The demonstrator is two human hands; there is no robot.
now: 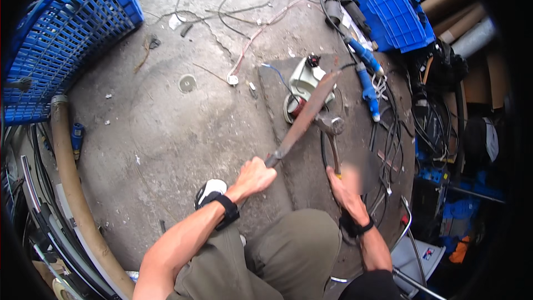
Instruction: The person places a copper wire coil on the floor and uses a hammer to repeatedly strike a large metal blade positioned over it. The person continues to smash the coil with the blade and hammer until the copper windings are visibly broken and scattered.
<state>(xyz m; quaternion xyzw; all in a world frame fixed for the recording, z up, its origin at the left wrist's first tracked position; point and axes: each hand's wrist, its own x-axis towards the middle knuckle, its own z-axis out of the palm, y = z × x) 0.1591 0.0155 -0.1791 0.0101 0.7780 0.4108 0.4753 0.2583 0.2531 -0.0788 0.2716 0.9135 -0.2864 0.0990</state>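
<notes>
My left hand [255, 179] is closed round the dark handle of a long, rust-brown machete [312, 110]. Its broad blade slants up to the right, away from me. Behind and partly under the blade lies a pale plastic housing [300, 80] with a red part and a blue wire. My right hand [346, 191] grips the handle of a hammer [332, 125], whose metal head is close to the right edge of the blade. I cannot tell whether the head touches the blade or the housing. Part of my right hand is blurred.
A dark floor slab [272, 97] lies beneath the housing. Loose cables [222, 11] cross the concrete at the far side. Blue connectors [367, 86] with leads lie to the right. Blue crates [78, 28] stand far left and right. A long cardboard tube [78, 183] lines the left side.
</notes>
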